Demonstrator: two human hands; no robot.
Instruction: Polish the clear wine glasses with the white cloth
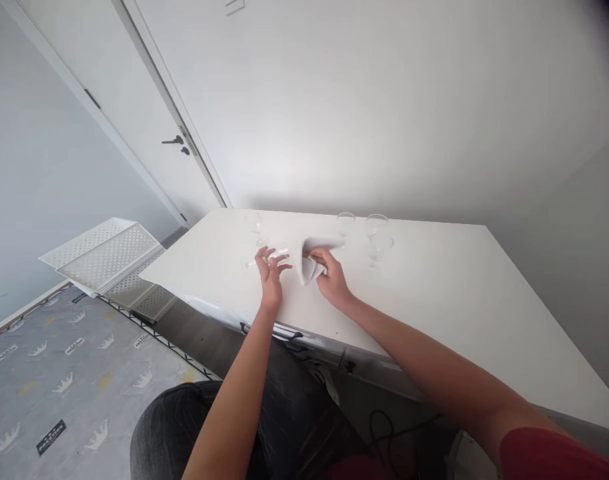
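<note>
My left hand (271, 272) holds a clear stemmed glass (277, 257) on its side just above the white table (434, 293), fingers curled round it. Beside it, my right hand (331, 275) grips a white cloth (310, 261) bunched against the mouth of the glass. Another clear glass (254, 225) stands at the far left of the table. Two more stand behind my right hand, one (345, 225) near the middle and one (377, 230) to its right.
A white perforated metal rack (109, 257) stands left of the table on the floor. A white door (134, 113) with a dark handle is behind it. A black cable (384, 427) lies under the table near my dark trousers.
</note>
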